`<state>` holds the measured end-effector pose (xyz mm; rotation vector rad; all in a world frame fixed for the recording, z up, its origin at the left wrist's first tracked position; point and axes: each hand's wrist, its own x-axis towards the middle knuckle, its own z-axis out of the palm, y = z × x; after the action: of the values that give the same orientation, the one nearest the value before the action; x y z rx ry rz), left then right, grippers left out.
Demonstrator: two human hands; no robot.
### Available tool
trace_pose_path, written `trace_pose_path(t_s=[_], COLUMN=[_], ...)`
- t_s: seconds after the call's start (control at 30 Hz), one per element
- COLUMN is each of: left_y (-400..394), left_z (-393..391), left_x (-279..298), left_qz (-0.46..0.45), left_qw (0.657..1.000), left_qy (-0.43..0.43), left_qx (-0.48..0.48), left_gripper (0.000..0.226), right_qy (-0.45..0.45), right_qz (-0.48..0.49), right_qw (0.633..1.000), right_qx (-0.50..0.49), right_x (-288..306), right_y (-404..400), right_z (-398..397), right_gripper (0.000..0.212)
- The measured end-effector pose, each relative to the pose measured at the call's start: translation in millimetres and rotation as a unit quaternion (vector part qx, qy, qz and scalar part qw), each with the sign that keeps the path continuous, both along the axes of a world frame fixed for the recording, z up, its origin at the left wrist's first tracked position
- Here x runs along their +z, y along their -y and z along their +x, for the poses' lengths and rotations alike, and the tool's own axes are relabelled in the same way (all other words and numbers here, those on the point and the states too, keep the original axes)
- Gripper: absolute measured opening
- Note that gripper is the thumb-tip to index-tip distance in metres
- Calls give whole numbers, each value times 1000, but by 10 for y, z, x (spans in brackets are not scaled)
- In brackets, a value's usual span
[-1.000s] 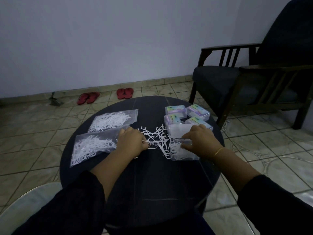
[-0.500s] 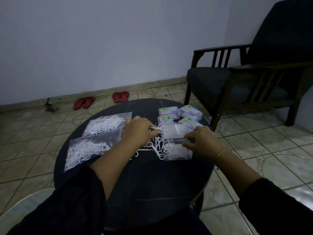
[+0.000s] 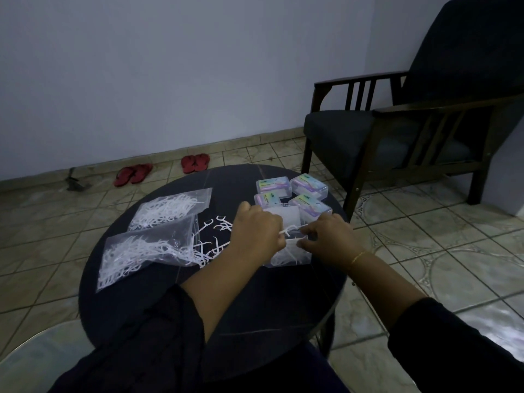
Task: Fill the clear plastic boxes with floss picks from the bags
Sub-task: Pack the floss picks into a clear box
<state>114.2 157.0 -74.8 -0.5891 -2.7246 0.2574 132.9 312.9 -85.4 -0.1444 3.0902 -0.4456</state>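
— Dim room, pale wall, tiled floor; round dark table in the middle. Anything on it?

— Two clear bags of white floss picks on the left side: far bag, near bag with its mouth toward the centre. Loose floss picks spilled between the near bag and the hands.

— And the boxes?

— Four closed clear plastic boxes with coloured labels, clustered at the far right of the table. One open box just in front of them, lid up, some picks already inside.

— Hands?

— Left hand over the open box, fingers curled, pinching a single floss pick just above the box's rim. Right hand at the box's right edge, fingers curled; seems to grip the box, though contact partly hidden. Thin gold bracelet on the right wrist, dark sleeves on both arms.

— Around the table?

— Dark wooden armchair at right, two pairs of red sandals by the wall, a small tool too dim to identify near the left pair.
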Motion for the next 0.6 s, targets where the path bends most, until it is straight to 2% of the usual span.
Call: trace_pose_path(t_s=[0.13, 0.27, 0.33, 0.43, 0.5, 0.6], left_y=[-53, 101, 227, 411, 492, 539], left_z=[-14, -42, -45, -64, -83, -105], left_x=[-95, -117, -116, -120, -125, -141], left_qz=[23, 106, 154, 188, 181, 153], left_qw=[999, 989, 982, 976, 975, 976], left_qy=[40, 102, 107, 109, 127, 150], left_qx=[-15, -13, -10, 14, 32, 44], left_gripper=[35, 47, 40, 28, 29, 34], right_qy=[-8, -22, -25, -28, -25, -21], right_qz=[-4, -31, -35, -31, -5, 50], right_qw=[1000, 999, 998, 999, 999, 998], right_qx=[-18, -30, -36, -28, -18, -11], right_x=[-31, -77, -82, -72, -66, -57], right_y=[-16, -22, -9, 33, 65, 97], right_z=[13, 4, -6, -23, -44, -76], right_gripper=[28, 20, 19, 32, 42, 42])
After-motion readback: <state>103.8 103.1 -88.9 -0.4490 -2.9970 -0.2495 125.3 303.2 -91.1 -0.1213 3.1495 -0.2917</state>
